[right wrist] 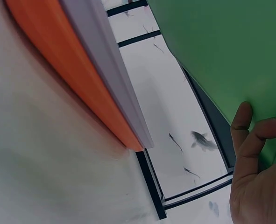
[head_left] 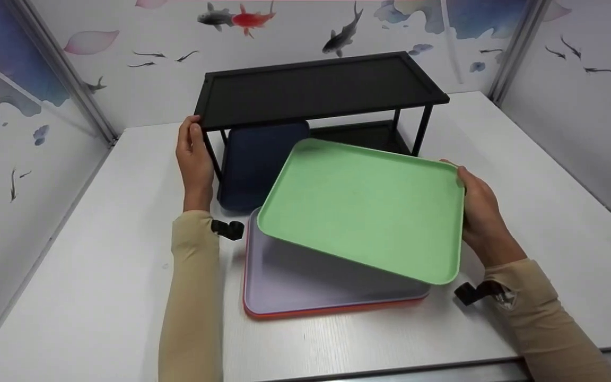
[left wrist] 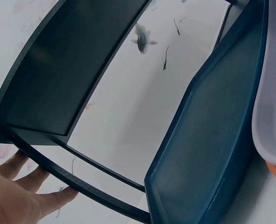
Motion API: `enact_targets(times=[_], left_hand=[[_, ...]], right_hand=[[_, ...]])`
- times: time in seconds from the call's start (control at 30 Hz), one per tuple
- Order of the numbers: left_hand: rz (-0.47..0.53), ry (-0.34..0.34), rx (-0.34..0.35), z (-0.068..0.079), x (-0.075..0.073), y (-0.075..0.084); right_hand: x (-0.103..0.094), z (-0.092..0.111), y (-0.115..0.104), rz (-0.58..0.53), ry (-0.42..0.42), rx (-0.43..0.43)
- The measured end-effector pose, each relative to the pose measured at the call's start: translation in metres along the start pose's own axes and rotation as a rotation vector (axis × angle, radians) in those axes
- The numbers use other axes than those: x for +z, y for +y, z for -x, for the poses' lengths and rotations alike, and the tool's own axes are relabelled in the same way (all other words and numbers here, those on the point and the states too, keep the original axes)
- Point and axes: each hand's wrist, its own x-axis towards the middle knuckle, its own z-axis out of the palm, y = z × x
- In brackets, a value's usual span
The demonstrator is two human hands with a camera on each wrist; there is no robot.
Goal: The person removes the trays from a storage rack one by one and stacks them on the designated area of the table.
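Note:
My right hand (head_left: 481,212) grips the right edge of a light green tray (head_left: 364,207), thumb on the upper rim and fingers underneath. Tilted, the green tray is held above a lavender tray (head_left: 305,281), which is stacked on an orange tray (head_left: 332,307) on the table. At the left end of a black two-tier rack (head_left: 316,90), my left hand (head_left: 195,159) holds the top shelf's front corner; its fingers meet the post in the left wrist view. A dark blue tray (head_left: 258,164) sits on the rack's lower level at the left, its front end sticking out.
The lower shelf (head_left: 358,135) shows to the right of the blue tray. White panels (head_left: 141,101) printed with fish enclose the white table (head_left: 98,276) at the back and sides. A metal rail (head_left: 443,371) runs along the front edge.

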Motion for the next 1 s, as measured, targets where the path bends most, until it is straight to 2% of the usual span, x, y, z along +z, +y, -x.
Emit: enact_targets(times=[0.47,0.67,0.83,1.0], left_hand=[[-0.011,0.005,0.004,0.0002,-0.0001,-0.0004],[-0.008,0.005,0.021,0.0006,0.0001,-0.0011],[-0.011,0.003,0.016,0.0004,0.0001,-0.0013],[-0.018,0.002,0.011,-0.0004,0.0,-0.0014]], right_hand=[[-0.0004,-0.0014,0.0024,0.1,0.002,0.049],[0.0001,-0.0027,0.0029,0.129,-0.026,0.081],[0.0013,-0.0024,0.0043,0.177,-0.015,0.112],[0.0009,-0.0014,0.0063,0.201,-0.039,0.111]])
